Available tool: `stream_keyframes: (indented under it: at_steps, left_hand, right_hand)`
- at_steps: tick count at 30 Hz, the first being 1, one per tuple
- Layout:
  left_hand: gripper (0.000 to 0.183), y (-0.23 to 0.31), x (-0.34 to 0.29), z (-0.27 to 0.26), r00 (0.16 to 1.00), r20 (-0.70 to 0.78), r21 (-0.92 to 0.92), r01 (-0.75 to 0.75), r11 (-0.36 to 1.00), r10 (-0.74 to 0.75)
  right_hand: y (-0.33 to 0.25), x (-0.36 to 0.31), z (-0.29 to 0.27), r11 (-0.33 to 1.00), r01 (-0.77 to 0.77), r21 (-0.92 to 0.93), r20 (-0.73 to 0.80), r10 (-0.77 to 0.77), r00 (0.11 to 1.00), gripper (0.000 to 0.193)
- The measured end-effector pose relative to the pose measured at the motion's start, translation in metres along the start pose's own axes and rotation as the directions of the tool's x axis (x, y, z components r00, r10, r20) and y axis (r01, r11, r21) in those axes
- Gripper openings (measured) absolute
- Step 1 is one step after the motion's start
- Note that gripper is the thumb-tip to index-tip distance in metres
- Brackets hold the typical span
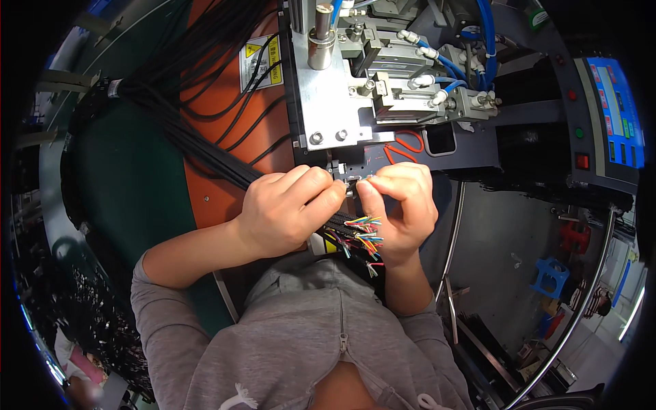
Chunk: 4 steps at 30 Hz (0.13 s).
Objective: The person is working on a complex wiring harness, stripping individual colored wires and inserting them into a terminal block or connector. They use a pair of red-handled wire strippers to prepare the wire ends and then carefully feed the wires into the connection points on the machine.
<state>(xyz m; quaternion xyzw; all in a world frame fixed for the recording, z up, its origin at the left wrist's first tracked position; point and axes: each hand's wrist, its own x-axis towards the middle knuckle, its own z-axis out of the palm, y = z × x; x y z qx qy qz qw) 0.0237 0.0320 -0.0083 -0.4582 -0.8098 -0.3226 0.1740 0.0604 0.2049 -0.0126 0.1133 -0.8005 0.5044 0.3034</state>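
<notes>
My left hand (290,205) and my right hand (404,208) meet in front of the machine's small metal fixture (337,168), fingertips a little apart. The left is closed in a pinch on what looks like a cable end, mostly hidden by its fingers. Thumb and forefinger of the right pinch a thin wire (369,178). Below and between the hands, several black cables end in stripped, fanned-out wires (365,238) in red, yellow, blue and white. These cable ends lie close above my lap. Their black bundle (212,157) runs under my left hand from the upper left.
A machine with a bright metal plate (329,96), pneumatic cylinders (403,61) and blue hoses (486,34) stands ahead. Red-handled pliers or snips (406,143) lie beside a square recess (441,140). At the right are a screen (615,109) and a red switch (582,161).
</notes>
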Motion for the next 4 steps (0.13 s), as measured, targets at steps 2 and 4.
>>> stream_keyframes:
  at_steps: [2, 4]
  left_hand:
    - [0.032, 0.002, 0.002, -0.005, 0.999, 0.046, 0.056, -0.001, 0.998, -0.001]
    - [0.036, 0.002, 0.001, -0.007, 0.997, 0.072, 0.085, 0.002, 0.996, -0.008]
  right_hand:
    - [0.0, 0.002, -0.005, 0.994, 0.032, -0.104, 0.092, -0.022, 0.996, 0.018]
    - [0.002, 0.002, -0.016, 0.991, -0.043, -0.13, 0.227, 0.072, 0.971, 0.017]
